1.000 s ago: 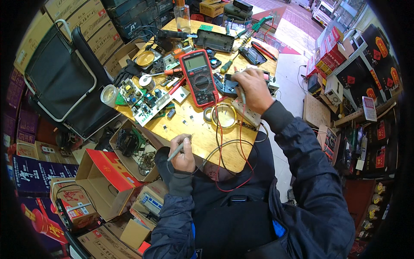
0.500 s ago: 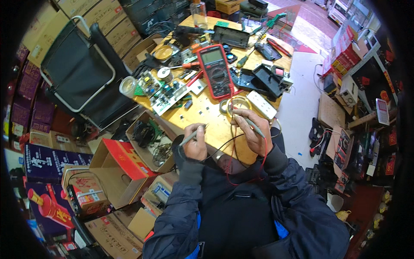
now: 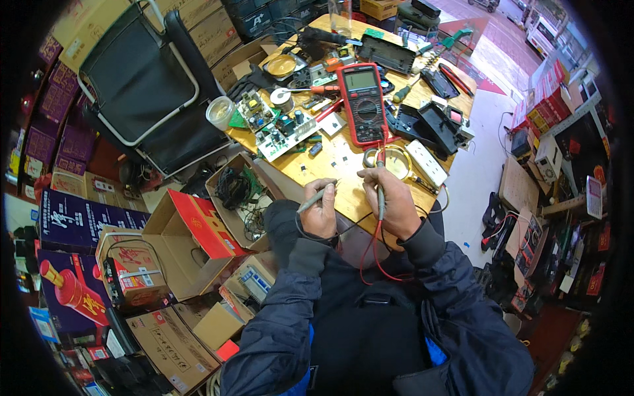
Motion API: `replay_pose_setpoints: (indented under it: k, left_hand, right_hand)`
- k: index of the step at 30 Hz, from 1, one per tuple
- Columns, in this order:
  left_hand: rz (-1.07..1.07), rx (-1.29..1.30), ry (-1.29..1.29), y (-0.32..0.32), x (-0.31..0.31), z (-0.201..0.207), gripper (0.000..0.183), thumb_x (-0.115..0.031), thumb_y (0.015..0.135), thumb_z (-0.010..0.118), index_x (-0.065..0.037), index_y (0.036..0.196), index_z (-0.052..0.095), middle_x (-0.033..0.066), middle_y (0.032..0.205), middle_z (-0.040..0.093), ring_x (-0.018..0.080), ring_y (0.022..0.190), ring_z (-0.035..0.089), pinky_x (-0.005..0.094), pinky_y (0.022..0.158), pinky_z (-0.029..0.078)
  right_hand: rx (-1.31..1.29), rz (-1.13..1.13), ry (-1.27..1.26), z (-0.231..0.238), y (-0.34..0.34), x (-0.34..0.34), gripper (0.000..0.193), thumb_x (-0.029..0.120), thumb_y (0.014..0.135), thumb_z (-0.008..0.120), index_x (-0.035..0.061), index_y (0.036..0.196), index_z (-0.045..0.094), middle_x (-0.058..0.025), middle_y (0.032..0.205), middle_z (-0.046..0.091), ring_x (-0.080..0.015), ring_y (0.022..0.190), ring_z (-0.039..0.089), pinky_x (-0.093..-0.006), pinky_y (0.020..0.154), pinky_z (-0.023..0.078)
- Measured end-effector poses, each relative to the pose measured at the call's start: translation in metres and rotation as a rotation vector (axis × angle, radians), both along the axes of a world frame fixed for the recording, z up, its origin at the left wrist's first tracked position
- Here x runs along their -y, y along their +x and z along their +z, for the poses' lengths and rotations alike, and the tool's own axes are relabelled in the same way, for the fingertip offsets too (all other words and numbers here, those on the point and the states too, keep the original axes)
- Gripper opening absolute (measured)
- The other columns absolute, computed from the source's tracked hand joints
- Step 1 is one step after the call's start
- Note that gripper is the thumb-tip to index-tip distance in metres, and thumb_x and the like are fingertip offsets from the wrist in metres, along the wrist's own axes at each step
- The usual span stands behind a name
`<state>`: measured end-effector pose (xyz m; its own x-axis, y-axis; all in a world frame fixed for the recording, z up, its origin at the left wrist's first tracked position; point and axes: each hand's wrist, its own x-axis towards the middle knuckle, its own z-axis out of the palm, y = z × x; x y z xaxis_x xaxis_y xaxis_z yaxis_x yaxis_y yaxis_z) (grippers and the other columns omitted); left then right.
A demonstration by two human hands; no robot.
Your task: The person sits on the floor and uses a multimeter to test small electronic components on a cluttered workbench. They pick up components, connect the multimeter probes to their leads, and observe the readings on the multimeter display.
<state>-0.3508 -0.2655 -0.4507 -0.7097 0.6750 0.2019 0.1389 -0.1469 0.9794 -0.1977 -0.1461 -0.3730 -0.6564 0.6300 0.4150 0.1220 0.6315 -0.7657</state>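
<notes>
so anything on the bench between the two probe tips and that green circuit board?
Yes. The left hand and right hand each hold a probe near the table's front edge. Between them and the circuit board lie small dark loose components; the red multimeter sits right of that path.

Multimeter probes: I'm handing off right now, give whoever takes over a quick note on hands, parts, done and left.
Left hand: gripping a grey probe, tip toward the right hand.
Right hand: gripping the other probe, red lead trailing to the lap.
Red multimeter lies face up on the wooden table; circuit board to its left, untouched.
Done: both probes in hand.
Left: likely probing; what they touch is too small to tell.
</notes>
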Motion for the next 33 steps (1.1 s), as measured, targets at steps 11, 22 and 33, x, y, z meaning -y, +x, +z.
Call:
replay_pose_setpoints:
  k: [11,22,33]
  left_hand:
    - [0.086,0.133,0.068,-0.005,-0.006,0.012,0.028,-0.021,0.119,0.062,0.004,0.132,0.061,0.0131,0.109,0.074,0.0138,0.09,0.072,0.0286,0.083,0.061]
    - [0.026,0.121,0.063,-0.002,0.002,0.013,0.027,-0.021,0.119,0.062,0.004,0.129,0.06,0.016,0.122,0.075,0.015,0.099,0.073,0.0305,0.088,0.061]
    - [0.035,0.072,0.045,0.001,0.007,0.011,0.029,-0.023,0.118,0.065,0.003,0.129,0.067,0.0112,0.108,0.077,0.0155,0.095,0.073,0.0313,0.088,0.061]
  right_hand:
    - [0.278,0.189,0.031,-0.002,-0.056,-0.024,0.031,0.003,0.096,0.066,0.0048,0.125,0.057,-0.0262,0.113,0.074,-0.052,0.104,0.071,-0.059,0.083,0.055]
    - [0.135,0.067,-0.204,0.007,-0.023,0.0,0.032,-0.001,0.1,0.067,0.0037,0.131,0.064,-0.0234,0.126,0.079,-0.0465,0.102,0.077,-0.0468,0.087,0.062]
    - [0.303,0.115,-0.21,-0.002,-0.009,0.017,0.044,0.006,0.101,0.073,0.0024,0.144,0.064,-0.0261,0.124,0.078,-0.0462,0.11,0.077,-0.0467,0.093,0.062]
